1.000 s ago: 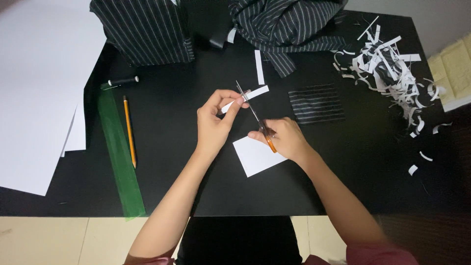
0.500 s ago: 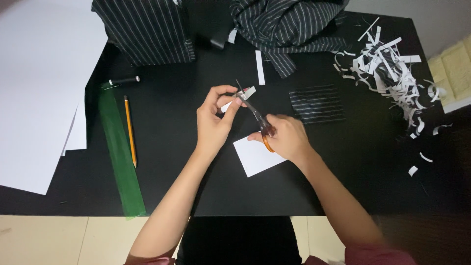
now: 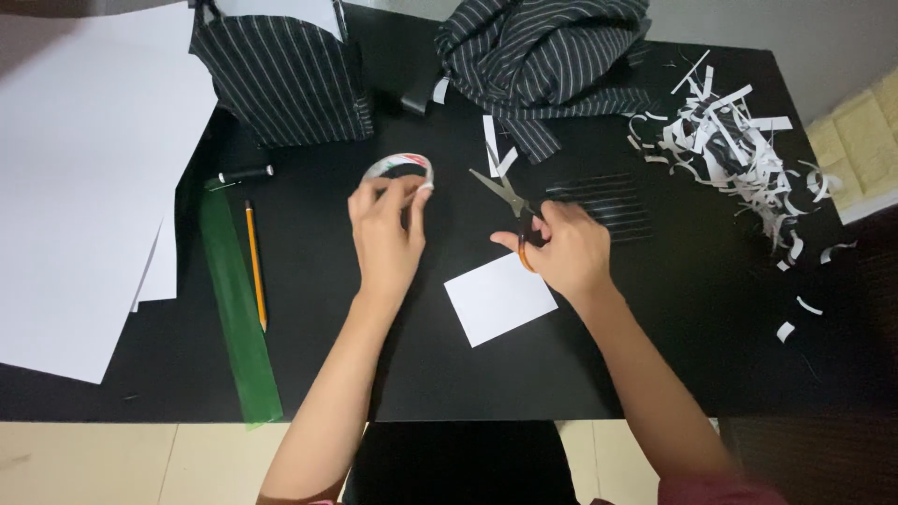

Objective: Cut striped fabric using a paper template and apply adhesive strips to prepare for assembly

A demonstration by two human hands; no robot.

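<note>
Left hand [image 3: 385, 229] pinches the tape roll [image 3: 398, 167] on the black table [image 3: 309, 281], left of centre; best pin it flat. Right hand [image 3: 561, 251] grips scissors [image 3: 508, 196], blades slightly apart; keep tips pointed away. White card [image 3: 499, 298] just below.

No package, sign or screen shows on the black table [image 3: 309, 374]; the only label-like thing is the printed side of a tape roll [image 3: 398, 166], a white ring with red and green marks, just above the left hand [image 3: 385, 234].
</note>
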